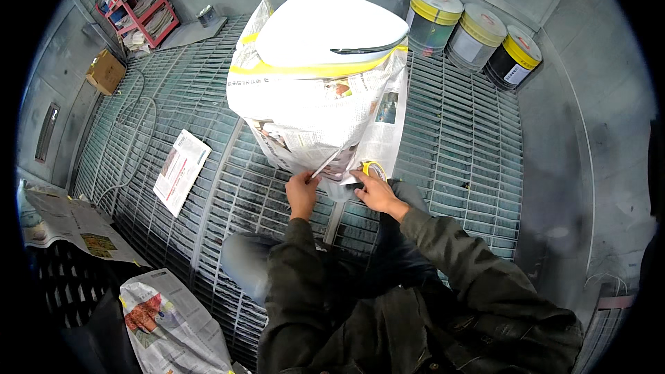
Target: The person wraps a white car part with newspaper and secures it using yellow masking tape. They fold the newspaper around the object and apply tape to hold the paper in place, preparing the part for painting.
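Note:
A white car side mirror (325, 28) with a dark strip along its side stands in front of me. Yellow masking tape (312, 69) runs round its lower edge. From the tape a sheet of newspaper (305, 114) hangs like a skirt, covering whatever is underneath. My left hand (302, 195) pinches the lower edge of the paper, where a fold shows. Just to the right, my right hand (379, 194) is closed on a roll of yellow tape (375, 168), its fingers touching the paper's bottom corner.
Underfoot is a metal grating (464, 145). Several paint buckets (478, 36) line the back right wall. A loose newspaper (181, 172) lies to the left. Beyond it are a cardboard box (106, 73), a hose (154, 121) and a red shelf cart (149, 17). Newspaper-covered parts (176, 322) sit lower left.

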The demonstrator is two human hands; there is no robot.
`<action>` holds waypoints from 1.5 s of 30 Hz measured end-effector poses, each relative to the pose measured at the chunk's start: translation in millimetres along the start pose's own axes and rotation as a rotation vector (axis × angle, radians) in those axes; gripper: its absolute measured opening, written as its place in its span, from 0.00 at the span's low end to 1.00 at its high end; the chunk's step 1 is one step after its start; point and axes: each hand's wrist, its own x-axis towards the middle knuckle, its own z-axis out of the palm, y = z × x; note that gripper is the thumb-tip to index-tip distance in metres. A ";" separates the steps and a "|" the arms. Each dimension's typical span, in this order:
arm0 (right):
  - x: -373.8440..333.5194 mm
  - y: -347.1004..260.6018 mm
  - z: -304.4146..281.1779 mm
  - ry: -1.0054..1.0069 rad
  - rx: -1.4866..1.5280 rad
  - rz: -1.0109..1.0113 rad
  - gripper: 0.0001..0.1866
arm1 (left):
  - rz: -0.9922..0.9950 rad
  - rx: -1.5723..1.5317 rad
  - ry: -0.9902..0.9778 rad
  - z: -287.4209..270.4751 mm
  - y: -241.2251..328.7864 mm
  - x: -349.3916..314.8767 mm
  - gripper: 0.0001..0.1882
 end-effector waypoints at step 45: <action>32.7 -84.1 -52.3 -0.051 -0.391 -0.038 0.12 | -0.165 -0.941 0.183 21.2 -29.3 17.4 0.13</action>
